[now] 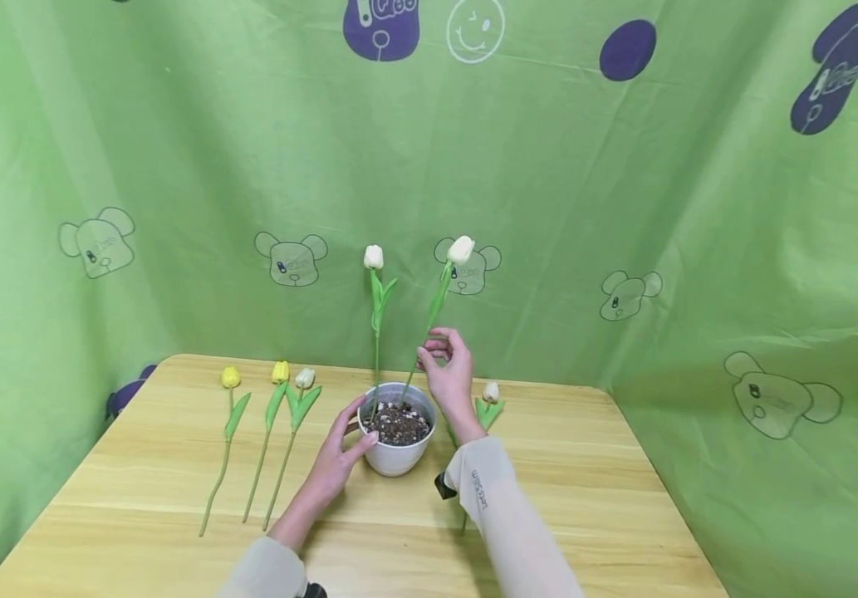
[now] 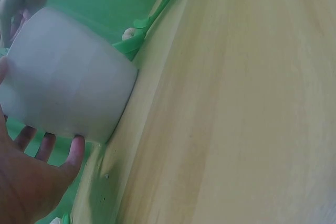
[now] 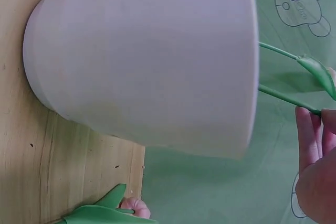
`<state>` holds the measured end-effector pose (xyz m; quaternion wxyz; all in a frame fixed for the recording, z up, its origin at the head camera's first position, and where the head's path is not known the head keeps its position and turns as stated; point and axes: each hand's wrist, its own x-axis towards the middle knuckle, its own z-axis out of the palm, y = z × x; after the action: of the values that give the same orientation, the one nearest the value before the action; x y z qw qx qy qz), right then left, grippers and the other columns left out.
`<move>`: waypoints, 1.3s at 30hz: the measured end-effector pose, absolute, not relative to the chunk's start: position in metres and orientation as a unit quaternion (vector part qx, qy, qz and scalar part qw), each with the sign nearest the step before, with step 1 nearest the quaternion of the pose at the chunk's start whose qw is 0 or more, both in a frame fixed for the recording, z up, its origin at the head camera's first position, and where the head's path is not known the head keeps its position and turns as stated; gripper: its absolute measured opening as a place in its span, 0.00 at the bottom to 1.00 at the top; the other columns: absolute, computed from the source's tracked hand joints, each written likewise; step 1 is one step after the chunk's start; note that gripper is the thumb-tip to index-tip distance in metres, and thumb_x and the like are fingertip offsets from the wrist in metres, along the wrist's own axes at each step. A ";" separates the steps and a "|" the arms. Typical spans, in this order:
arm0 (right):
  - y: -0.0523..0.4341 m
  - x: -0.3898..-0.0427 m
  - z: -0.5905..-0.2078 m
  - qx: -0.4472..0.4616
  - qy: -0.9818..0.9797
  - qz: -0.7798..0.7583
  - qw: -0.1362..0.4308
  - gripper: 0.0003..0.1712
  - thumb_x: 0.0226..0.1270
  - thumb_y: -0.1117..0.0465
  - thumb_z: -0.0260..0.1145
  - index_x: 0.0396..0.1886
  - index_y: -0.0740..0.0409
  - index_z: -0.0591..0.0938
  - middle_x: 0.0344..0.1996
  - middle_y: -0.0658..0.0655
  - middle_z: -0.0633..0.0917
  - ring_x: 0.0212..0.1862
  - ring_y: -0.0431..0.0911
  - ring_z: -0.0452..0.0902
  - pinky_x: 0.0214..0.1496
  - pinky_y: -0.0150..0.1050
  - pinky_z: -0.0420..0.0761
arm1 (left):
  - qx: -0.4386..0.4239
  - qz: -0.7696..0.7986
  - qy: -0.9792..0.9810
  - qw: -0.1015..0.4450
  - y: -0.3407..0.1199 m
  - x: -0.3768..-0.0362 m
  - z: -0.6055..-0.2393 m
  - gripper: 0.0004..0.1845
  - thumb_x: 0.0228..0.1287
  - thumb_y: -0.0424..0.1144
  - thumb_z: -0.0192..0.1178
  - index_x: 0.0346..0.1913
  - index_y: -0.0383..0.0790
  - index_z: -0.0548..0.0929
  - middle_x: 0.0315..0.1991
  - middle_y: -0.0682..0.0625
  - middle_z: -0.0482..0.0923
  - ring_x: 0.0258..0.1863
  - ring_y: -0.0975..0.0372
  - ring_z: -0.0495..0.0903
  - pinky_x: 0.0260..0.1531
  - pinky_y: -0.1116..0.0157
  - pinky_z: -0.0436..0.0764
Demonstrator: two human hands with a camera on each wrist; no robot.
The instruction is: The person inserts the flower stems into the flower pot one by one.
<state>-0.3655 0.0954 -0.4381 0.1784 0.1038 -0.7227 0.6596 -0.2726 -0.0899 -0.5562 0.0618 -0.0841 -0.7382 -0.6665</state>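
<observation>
Three loose tulips lie on the wooden surface (image 1: 571, 473) at the left: a yellow tulip (image 1: 230, 378) farthest left, a second yellow tulip (image 1: 280, 372) beside it, and a cream tulip (image 1: 305, 379) just right of that, all with stems running toward the near edge. To their right, the left hand (image 1: 340, 453) rests against the near left side of the white pot (image 1: 396, 457); its fingers (image 2: 76, 148) are spread and lie straight against the wall, the thumb near the rim. The pot stands upright near the middle of the surface and is filled with dark pebbly soil (image 1: 397, 423). One white tulip (image 1: 373, 257) stands upright in the soil on the left side of the pot. Just right of it, a second white tulip (image 1: 461, 249) leans to the right, its stem foot at the soil. The right hand (image 1: 449, 374) is raised above the pot's right rim and pinches this leaning stem (image 3: 289, 99) between fingertips and thumb, below the leaves. Behind that wrist, another pale tulip (image 1: 491, 391) lies on the surface, partly hidden by the sleeve (image 1: 499, 507). Green printed cloth (image 1: 623, 208) hangs behind and to both sides.
</observation>
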 end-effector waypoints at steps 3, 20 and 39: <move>0.093 -0.367 -0.440 0.106 -0.722 0.657 0.189 0.20 0.65 0.78 0.67 0.55 0.65 0.79 0.45 0.66 0.83 0.44 0.50 0.81 0.46 0.48 0.91 | -0.081 -0.667 -0.739 0.058 -0.090 -0.273 -0.556 0.38 0.73 0.50 0.63 0.81 0.61 0.60 0.81 0.44 0.58 0.74 0.42 0.66 0.67 0.32 0.70; 0.084 -0.372 -0.451 0.115 -0.767 0.603 0.187 0.20 0.67 0.73 0.68 0.57 0.61 0.79 0.49 0.69 0.84 0.49 0.54 0.83 0.48 0.42 0.91 | -0.087 -0.669 -0.736 0.063 -0.089 -0.274 -0.556 0.37 0.73 0.49 0.63 0.81 0.59 0.61 0.81 0.42 0.58 0.73 0.40 0.66 0.66 0.32 0.71; 0.082 -0.380 -0.467 0.131 -0.818 0.536 0.165 0.21 0.68 0.71 0.69 0.59 0.57 0.80 0.46 0.60 0.87 0.49 0.53 0.83 0.48 0.40 0.89 | -0.080 -0.670 -0.736 0.059 -0.090 -0.274 -0.556 0.37 0.72 0.49 0.63 0.80 0.60 0.61 0.81 0.42 0.58 0.73 0.40 0.66 0.66 0.31 0.70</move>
<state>-0.3797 0.0821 -0.4667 0.1646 0.1306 -0.8176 0.5361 -0.2737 -0.0898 -0.5562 0.0593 -0.0804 -0.7356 -0.6701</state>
